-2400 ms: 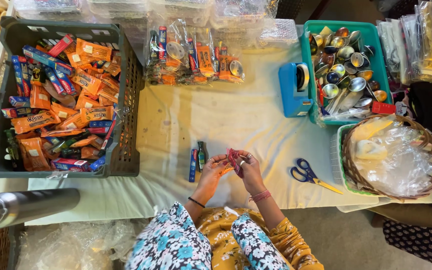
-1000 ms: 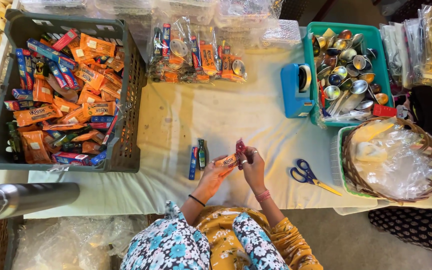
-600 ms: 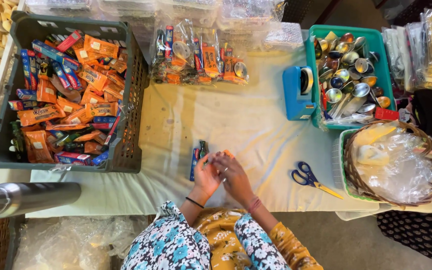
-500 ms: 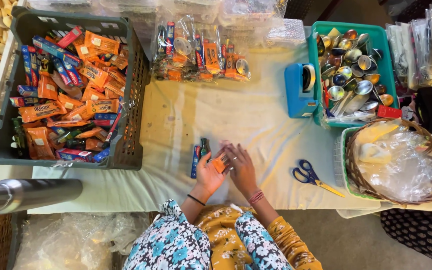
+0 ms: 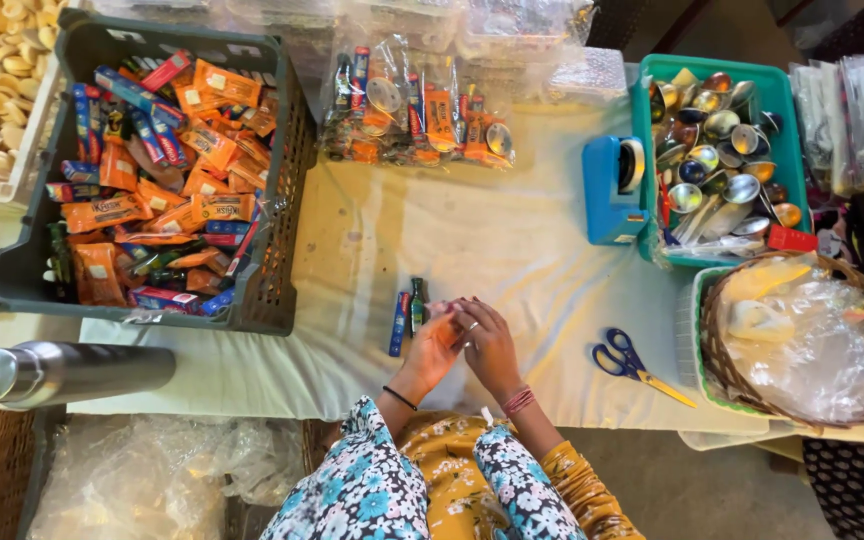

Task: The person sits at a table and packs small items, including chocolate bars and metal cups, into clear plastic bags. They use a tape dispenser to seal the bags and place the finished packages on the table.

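Together, left hand (image 5: 432,345) and right hand (image 5: 487,340), fingers curled around a small orange packet (image 5: 442,318).

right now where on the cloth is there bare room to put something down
The widest bare patch of white cloth lies between the grey crate, the clear packets and the blue tape dispenser. A smaller patch separates the hands from the scissors. The right edge is crowded.

Small orange item (image 5: 444,318) mostly hidden between hands, steel flask (image 5: 62,372) cut off at left edge
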